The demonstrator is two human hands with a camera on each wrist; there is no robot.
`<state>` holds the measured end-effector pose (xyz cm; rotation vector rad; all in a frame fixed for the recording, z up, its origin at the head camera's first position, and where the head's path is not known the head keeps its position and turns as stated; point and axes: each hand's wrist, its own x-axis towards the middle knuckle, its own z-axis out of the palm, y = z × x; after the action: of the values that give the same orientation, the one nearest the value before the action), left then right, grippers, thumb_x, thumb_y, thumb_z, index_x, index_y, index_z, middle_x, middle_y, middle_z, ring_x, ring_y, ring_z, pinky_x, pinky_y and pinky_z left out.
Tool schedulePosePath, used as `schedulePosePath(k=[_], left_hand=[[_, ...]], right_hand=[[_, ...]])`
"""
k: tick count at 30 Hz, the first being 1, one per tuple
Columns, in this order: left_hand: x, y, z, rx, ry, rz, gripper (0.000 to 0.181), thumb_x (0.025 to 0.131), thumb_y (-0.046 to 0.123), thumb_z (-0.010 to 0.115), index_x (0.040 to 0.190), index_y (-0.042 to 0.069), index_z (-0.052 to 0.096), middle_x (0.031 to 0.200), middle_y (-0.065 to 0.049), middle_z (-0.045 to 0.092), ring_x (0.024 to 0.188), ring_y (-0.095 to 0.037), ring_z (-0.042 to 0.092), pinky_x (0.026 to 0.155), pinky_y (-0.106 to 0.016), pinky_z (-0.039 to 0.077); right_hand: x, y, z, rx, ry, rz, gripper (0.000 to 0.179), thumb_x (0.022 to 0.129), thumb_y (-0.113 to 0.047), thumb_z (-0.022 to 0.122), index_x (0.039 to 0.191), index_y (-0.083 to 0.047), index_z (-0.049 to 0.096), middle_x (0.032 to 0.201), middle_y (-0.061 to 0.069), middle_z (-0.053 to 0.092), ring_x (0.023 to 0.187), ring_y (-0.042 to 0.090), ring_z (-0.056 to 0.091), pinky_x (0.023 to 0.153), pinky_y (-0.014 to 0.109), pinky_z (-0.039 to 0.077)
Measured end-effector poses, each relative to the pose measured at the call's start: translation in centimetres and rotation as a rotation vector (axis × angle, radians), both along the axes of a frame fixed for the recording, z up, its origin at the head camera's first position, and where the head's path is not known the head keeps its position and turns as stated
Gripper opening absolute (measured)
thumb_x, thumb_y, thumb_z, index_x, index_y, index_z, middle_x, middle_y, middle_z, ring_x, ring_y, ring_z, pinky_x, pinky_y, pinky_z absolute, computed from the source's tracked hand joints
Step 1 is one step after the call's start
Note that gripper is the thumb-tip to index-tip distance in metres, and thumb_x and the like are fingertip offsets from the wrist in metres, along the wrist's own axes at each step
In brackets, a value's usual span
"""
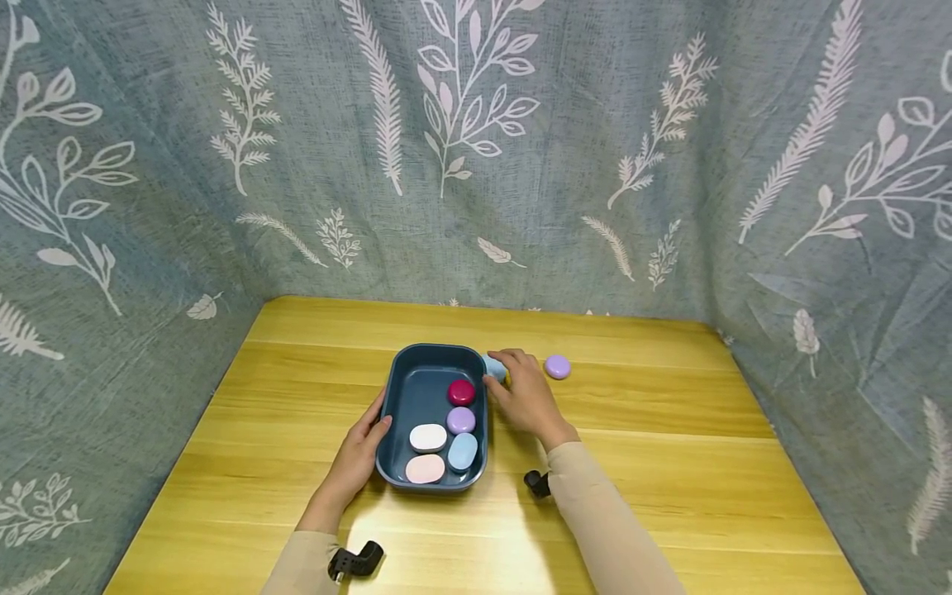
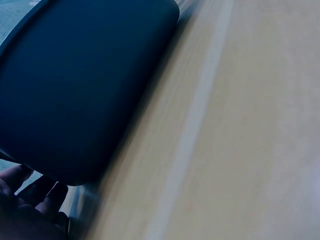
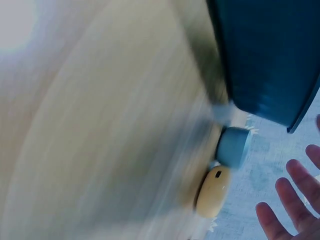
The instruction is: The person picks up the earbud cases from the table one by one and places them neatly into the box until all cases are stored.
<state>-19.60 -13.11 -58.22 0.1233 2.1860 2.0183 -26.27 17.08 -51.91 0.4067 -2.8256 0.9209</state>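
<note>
My left hand (image 1: 359, 453) grips the left wall of a dark blue rectangular tub (image 1: 434, 487), thumb at the rim. The left wrist view shows fingers (image 2: 52, 200) at the tub's edge. Inside lie smooth rounded pieces: a crimson disc (image 1: 461, 392), a lilac disc (image 1: 460, 421), a light blue oval (image 1: 463, 452), a white oval (image 1: 427, 438) and a pale pink oval (image 1: 425, 468). Beside the tub's far right wall is my right hand (image 1: 526, 395), fingers spread and holding nothing. Near it sit a blue piece (image 3: 233, 147) and a yellow piece (image 3: 213, 192) with a small dark slot.
Another lilac disc (image 1: 558, 367) lies on the wooden table (image 1: 654, 487), right of my right hand. Patterned blue-grey cloth (image 1: 550, 248) hangs behind the table and along both sides. Black wrist devices (image 1: 357, 560) stick out from both sleeves.
</note>
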Motion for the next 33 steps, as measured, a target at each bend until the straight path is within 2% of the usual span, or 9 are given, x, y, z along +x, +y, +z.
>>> schedulePosePath(k=[11, 24, 33], left_hand=[[-0.1, 0.0, 0.0, -0.001, -0.007, 0.005, 0.057, 0.112, 0.032, 0.045, 0.166, 0.033, 0.025, 0.174, 0.001, 0.019, 0.162, -0.025, 0.015, 0.128, -0.047, 0.020], [-0.1, 0.0, 0.0, -0.007, -0.014, 0.013, 0.057, 0.112, 0.029, 0.045, 0.166, 0.033, 0.025, 0.174, 0.000, 0.020, 0.162, -0.026, 0.015, 0.128, -0.048, 0.020], [0.0, 0.1, 0.0, -0.005, -0.015, 0.013, 0.056, 0.112, 0.028, 0.044, 0.165, 0.034, 0.026, 0.174, 0.001, 0.020, 0.161, -0.026, 0.017, 0.126, -0.047, 0.022]], right_hand=[[-0.5, 1.2, -1.2, 0.056, -0.014, -0.056, 0.051, 0.093, -0.018, 0.077, 0.141, -0.006, 0.062, 0.140, 0.018, 0.059, 0.129, 0.040, 0.053, 0.114, 0.051, 0.043], [-1.0, 1.9, -2.2, 0.153, -0.042, -0.106, 0.047, 0.096, -0.021, 0.074, 0.140, -0.005, 0.065, 0.142, 0.018, 0.058, 0.127, 0.039, 0.052, 0.111, 0.052, 0.044], [-1.4, 2.2, -2.8, 0.213, -0.037, -0.128, 0.041, 0.096, -0.017, 0.074, 0.135, -0.004, 0.069, 0.139, 0.017, 0.061, 0.124, 0.039, 0.053, 0.107, 0.051, 0.046]])
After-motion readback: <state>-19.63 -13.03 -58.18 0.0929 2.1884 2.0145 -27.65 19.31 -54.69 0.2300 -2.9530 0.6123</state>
